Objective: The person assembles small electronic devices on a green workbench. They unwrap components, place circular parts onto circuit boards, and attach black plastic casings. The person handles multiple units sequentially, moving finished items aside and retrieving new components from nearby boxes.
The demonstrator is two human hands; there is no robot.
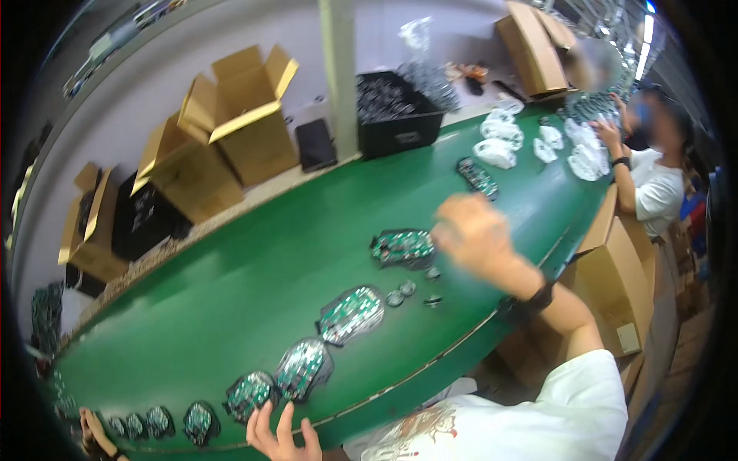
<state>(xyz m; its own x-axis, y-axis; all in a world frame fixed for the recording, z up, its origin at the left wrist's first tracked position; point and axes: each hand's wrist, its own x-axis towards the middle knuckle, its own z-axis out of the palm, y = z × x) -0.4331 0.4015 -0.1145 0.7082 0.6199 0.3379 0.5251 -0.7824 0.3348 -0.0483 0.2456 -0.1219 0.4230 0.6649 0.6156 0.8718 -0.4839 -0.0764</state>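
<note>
My left hand [281, 435] is at the table's near edge, its fingers apart. The fingertips reach the lower rim of a dark, rounded housing with a green circuit board [250, 393]; whether they touch it I cannot tell. A similar board unit [303, 367] lies beside it, and another board unit [350, 313] farther right. My right hand [478, 234] is raised over the table, smeared by motion, near the right end of a further board unit [403, 247]. Its fingers look curled, but what they hold, if anything, is unclear. Small round dark parts [395, 298] lie below that unit.
Several board units [200, 422] line the green table [254, 284] toward another person's hand [94, 432]. Behind stand open cardboard boxes [250, 115] and a black bin [400, 138] of dark parts. At right, a co-worker [653, 161] handles white plastic-bagged bundles [588, 154].
</note>
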